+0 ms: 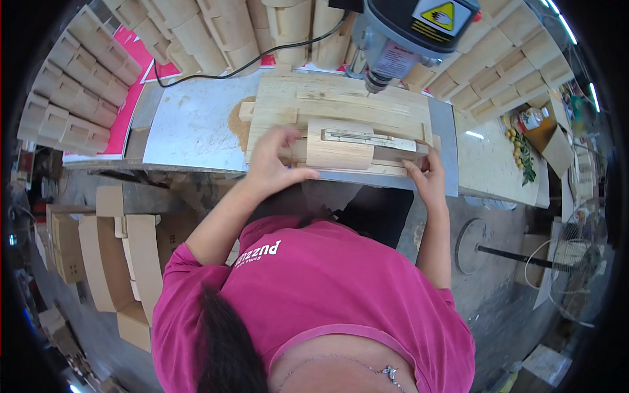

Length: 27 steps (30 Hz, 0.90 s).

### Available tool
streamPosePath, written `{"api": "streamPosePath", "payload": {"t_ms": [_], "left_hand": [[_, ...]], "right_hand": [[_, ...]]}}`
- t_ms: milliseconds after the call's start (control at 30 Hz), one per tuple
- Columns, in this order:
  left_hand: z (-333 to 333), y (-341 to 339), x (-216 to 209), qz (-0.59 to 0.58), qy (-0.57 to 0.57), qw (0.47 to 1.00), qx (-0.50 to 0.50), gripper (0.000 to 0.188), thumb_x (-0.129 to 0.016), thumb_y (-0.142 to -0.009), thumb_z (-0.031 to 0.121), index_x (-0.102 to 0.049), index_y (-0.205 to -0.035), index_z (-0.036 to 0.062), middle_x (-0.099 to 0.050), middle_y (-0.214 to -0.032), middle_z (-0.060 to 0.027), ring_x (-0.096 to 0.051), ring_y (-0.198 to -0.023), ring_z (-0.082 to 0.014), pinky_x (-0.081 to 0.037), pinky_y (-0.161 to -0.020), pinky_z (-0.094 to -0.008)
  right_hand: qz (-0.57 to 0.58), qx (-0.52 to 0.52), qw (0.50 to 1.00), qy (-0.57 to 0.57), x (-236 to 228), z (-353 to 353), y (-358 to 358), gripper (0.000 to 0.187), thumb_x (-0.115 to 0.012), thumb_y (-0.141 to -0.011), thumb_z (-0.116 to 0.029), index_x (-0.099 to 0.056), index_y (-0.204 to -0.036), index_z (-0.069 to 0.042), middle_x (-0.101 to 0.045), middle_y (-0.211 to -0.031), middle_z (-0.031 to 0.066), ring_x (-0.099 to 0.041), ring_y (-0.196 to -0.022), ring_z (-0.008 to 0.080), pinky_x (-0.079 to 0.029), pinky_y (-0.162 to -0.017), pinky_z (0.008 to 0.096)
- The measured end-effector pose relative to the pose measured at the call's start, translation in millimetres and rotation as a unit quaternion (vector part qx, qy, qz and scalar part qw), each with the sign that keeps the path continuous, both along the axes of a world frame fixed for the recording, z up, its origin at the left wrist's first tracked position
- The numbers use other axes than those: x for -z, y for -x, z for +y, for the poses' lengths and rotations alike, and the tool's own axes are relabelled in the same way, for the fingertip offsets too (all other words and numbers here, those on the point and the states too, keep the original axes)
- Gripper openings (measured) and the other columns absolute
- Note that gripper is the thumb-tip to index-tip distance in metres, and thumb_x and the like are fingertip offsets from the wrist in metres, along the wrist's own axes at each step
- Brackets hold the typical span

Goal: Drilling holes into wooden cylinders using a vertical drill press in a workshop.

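Observation:
A pale wooden block (341, 150) with a rounded face lies lengthwise on a wooden board (367, 98). A narrow, whitish strip (367, 137) with dark marks runs along its top toward the right end. My right hand (429, 177) pinches the right end, thumb on the near side and fingers behind it. At the left end my left hand (275, 164) is spread, thumb along the near edge and fingers curved apart, slightly blurred; whether it touches the block is unclear. Beyond the block hangs a drill press (406, 46), its chuck (377, 82) above the board.
Rows of wooden blocks (223, 33) stand along the back, with more stacks (511, 59) at the right. A black cable (255, 56) crosses the far tabletop. Sawdust (239, 121) lies beside the board. An open cardboard box (101, 262) stands at lower left, a fan (576, 262) at right.

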<state>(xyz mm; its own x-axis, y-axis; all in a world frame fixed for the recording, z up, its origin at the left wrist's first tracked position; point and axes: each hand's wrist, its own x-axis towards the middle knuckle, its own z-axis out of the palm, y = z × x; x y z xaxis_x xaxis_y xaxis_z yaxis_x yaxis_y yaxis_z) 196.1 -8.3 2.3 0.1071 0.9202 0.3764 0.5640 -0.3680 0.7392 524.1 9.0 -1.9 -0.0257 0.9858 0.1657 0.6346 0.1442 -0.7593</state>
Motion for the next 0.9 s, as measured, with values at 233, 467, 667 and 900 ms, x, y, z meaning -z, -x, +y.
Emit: {"api": "streamPosePath", "payload": {"t_ms": [233,467,667,900], "left_hand": [[-8,-34,25,0.035,-0.051,0.998,0.009,0.068,-0.078,-0.054,0.024,-0.049,-0.113,0.0038,-0.054,-0.097,-0.0111,-0.051,-0.091,-0.0281,-0.039,-0.079,-0.0377],[45,-47,33,0.097,-0.109,0.988,-0.041,0.065,-0.076,-0.055,0.029,-0.053,-0.112,0.0092,-0.054,-0.093,-0.0045,-0.048,-0.092,-0.0239,-0.030,-0.081,-0.0404],[65,-27,39,0.109,-0.102,0.987,-0.053,0.053,-0.075,-0.052,0.035,-0.062,-0.098,0.0122,-0.056,-0.083,-0.0007,-0.048,-0.091,-0.0220,-0.030,-0.079,-0.0381],[67,-14,42,0.110,-0.057,0.992,-0.029,0.049,-0.075,-0.055,0.036,-0.063,-0.097,0.0133,-0.055,-0.081,0.0007,-0.049,-0.089,-0.0200,-0.030,-0.078,-0.0373]], "right_hand": [[0.149,0.018,0.989,-0.013,22,12,2,0.035,-0.068,-0.077,-0.010,-0.051,-0.106,-0.001,-0.044,-0.057,-0.0042,-0.039,-0.051,0.0034,-0.033,-0.045,0.0188],[0.143,0.053,0.987,-0.051,24,57,-11,0.026,-0.071,-0.073,-0.011,-0.054,-0.090,-0.001,-0.046,-0.056,-0.0028,-0.041,-0.049,0.0039,-0.034,-0.044,0.0205],[0.103,0.036,0.993,-0.054,25,81,-2,0.024,-0.073,-0.072,-0.013,-0.053,-0.081,-0.001,-0.046,-0.055,-0.0027,-0.041,-0.049,0.0048,-0.034,-0.043,0.0217],[-0.059,-0.003,0.997,0.042,-59,73,11,0.030,-0.070,-0.074,-0.017,-0.056,-0.094,0.000,-0.051,-0.060,0.0007,-0.047,-0.056,0.0085,-0.040,-0.052,0.0243]]}}
